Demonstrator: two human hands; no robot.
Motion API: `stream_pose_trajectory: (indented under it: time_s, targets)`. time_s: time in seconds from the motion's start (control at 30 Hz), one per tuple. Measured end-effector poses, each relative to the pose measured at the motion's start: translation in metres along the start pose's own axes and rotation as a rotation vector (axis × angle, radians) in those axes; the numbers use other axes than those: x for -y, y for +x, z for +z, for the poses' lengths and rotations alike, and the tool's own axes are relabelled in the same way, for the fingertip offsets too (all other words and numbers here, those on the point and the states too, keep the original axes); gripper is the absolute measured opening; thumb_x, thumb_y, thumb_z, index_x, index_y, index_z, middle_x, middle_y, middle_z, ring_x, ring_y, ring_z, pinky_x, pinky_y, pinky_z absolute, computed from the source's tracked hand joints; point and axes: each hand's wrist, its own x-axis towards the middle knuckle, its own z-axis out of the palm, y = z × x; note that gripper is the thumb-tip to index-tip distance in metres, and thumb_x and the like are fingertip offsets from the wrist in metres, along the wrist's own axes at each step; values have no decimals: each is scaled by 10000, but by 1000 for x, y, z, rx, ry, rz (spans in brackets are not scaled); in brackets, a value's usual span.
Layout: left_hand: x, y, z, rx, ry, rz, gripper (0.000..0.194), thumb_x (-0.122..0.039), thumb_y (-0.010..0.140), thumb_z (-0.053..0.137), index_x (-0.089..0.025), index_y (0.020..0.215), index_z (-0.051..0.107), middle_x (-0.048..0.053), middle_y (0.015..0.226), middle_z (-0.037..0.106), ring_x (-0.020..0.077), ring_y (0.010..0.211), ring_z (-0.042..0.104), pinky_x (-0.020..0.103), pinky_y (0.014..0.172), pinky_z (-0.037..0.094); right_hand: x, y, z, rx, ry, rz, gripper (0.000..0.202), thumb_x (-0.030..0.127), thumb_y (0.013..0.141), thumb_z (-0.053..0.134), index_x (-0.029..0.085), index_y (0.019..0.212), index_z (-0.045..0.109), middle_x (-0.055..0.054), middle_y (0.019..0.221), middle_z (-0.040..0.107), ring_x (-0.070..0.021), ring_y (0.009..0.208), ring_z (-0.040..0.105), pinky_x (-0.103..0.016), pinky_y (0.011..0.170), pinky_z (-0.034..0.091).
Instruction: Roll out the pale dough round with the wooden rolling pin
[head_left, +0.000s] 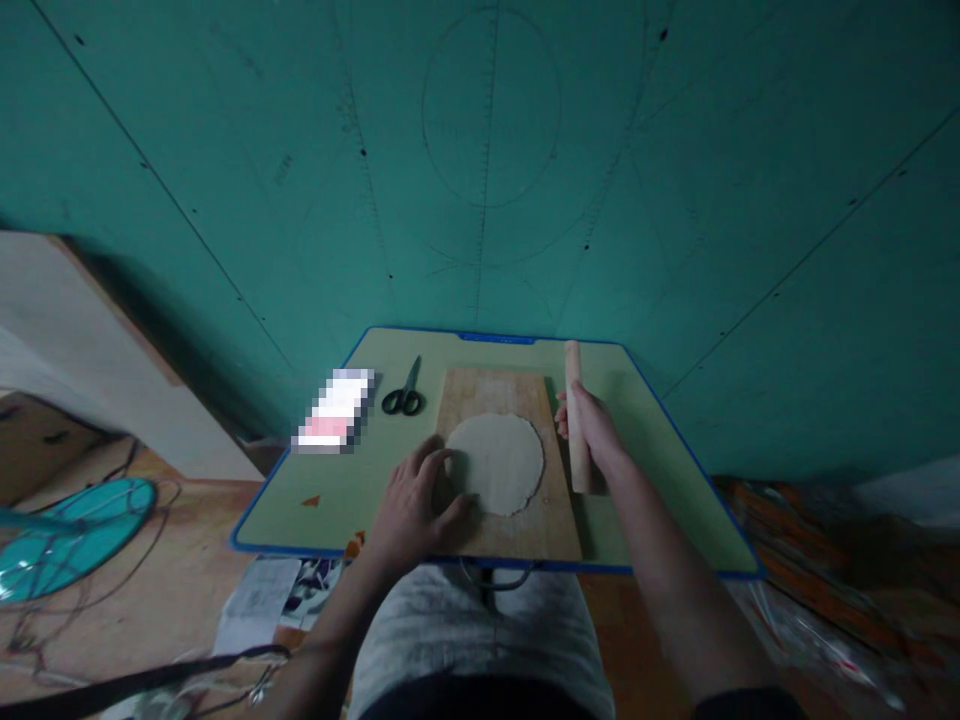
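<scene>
1. You're in what looks like a makeshift home room, with bare green wallboard [480, 230] showing seams and screw spots.
2. Cables [161, 527] and papers [256, 603] litter the floor [202, 545] around your small worktop [646, 405].

Scissors [412, 377] (black handles) on table [630, 400]; green wall [300, 200] beyond.

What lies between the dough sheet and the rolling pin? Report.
The wooden board's right margin, tabletop, and curled fingers of the right hand, in the head view.
</scene>
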Motion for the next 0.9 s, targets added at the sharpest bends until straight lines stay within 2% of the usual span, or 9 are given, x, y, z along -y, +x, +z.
stream_pose_trajectory:
  time_s: [0.2,0.4,0.5,0.6,0.67,0.73,0.8,0.9]
  targets:
    - [2,1,2,32,44,-3,482,-419,853,623,-198,1273,540,167,1424,480,342,1262,525,541,1019,465,-2,-2,-1,2,-14,-59,368,544,857,568,180,811,599,48,463,563,-92,331,493,-184,332,383]
    - [0,1,5,24,38,-16,456,-399,856,624,-211,1261,534,153,1426,486,328,1252,537,525,1013,476,4,-10,1,36,-168,-157,482,660,747,592,185,827,610,68,458,505,-103,348,466,-213,352,372]
    - [2,0,10,-35,71,-9,547,-418,835,641,-183,1303,482,176,1420,495,345,1307,489,561,1075,415,10,-22,3,96,-391,-333,484,674,774,545,194,800,600,57,511,514,-115,396,483,-235,395,379]
    - [6,-3,16,-140,110,-1,721,-448,817,653,-177,1416,356,196,1437,479,358,1357,443,607,1141,313,18,-45,11,193,-788,-557,400,568,859,537,191,749,615,25,593,562,-131,521,539,-240,492,384]
    - [8,-4,19,-199,117,4,809,-453,830,641,-169,1479,248,214,1456,457,361,1374,428,614,1149,298,21,-64,18,290,-1062,-693,318,480,893,568,188,832,679,-16,750,656,-160,695,611,-243,597,412]
    - [9,-4,21,-231,111,7,864,-460,842,633,-156,1509,174,230,1463,445,371,1385,416,611,1140,318,22,-81,26,376,-1255,-760,279,432,915,585,215,1032,715,-51,956,704,-192,854,648,-256,686,441]
    - [9,-4,23,-247,99,-1,909,-471,843,637,-150,1525,129,241,1464,443,380,1383,419,605,1122,350,20,-92,31,424,-1364,-771,333,409,931,583,252,1209,678,-66,1074,703,-211,930,661,-273,731,466]
    - [9,-4,25,-255,80,-14,945,-479,836,649,-167,1540,100,235,1460,453,374,1358,453,587,1096,393,14,-100,35,445,-1430,-779,418,380,941,581,275,1345,600,-75,1127,695,-223,969,669,-294,769,499]
